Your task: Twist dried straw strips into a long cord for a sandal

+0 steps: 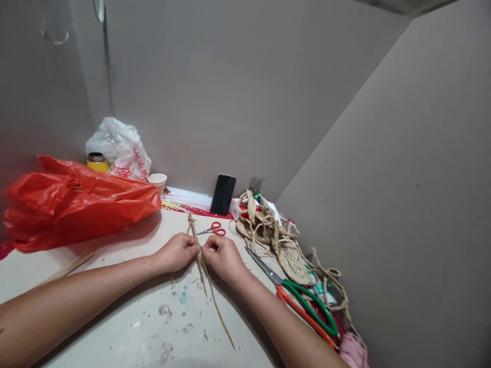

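Observation:
Near the middle of the table, my left hand [179, 252] pinches a braided straw strand [194, 230] from its left side. My right hand [223, 257] is closed on the same strand from the right, with its fingertips almost touching the left ones. The braided part extends beyond my fingers toward the back, and loose straw ends [220, 314] hang down toward me. Small scissors with red handles [217, 229] lie just behind my right hand. Large shears with green and orange handles [282, 282] rest to the right of it.
A red plastic bag [80, 204] fills the left side. Behind are a paper cup [157, 180], a yellow bottle [98, 163], a white plastic bag [118, 145] and a black phone [223, 194]. Woven straw pieces [293, 259] are heaped at the right, by the grey wall [402, 179].

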Demonstrator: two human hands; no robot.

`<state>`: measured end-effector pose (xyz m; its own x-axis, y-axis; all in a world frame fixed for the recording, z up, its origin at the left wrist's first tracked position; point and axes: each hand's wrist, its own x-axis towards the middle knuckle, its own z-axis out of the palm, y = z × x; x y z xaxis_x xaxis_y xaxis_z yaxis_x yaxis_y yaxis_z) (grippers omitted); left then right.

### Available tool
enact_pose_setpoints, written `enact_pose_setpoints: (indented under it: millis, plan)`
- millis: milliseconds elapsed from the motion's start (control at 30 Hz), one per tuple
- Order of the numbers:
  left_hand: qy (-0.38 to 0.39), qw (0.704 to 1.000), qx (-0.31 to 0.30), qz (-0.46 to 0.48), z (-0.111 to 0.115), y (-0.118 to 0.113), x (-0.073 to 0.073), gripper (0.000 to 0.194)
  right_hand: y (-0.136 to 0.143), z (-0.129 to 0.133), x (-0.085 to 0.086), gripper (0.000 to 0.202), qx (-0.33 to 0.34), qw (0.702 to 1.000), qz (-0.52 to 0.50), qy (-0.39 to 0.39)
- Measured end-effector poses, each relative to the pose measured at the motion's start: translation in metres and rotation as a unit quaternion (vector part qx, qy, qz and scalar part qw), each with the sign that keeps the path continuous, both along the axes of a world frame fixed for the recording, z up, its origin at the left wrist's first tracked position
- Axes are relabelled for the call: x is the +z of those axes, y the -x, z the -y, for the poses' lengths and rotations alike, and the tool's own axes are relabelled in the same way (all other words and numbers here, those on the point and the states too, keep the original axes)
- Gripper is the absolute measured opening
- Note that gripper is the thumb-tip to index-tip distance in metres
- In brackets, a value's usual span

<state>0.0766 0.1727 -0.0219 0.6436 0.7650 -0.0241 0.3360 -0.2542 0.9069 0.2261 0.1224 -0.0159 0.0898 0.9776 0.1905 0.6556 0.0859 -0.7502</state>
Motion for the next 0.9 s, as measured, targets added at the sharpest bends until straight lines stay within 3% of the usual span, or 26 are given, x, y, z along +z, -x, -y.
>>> enact_pose_setpoints:
  millis: [200, 467, 733, 900]
  plan:
    - [-0.022, 1.0, 0.009, -0.015, 0.002, 0.0, 0.002, 0.022, 0.004, 0.005, 0.004, 0.017, 0.006, 0.991, -0.119, 0.068]
    - [0.127, 0.992, -0.011, 0.012, 0.004, 0.001, 0.004, 0.026, 0.005, 0.012, 0.006, 0.019, -0.012, 0.952, -0.26, 0.161]
    - [0.168, 0.986, 0.003, 0.02, 0.003, 0.0, 0.0, 0.022, 0.012, 0.017, 0.013, 0.017, -0.049, 0.955, -0.262, 0.131]
    - [0.173, 0.984, 0.031, 0.02, 0.006, 0.0, 0.007, 0.022, 0.018, 0.016, 0.013, 0.013, -0.056, 0.952, -0.27, 0.133]
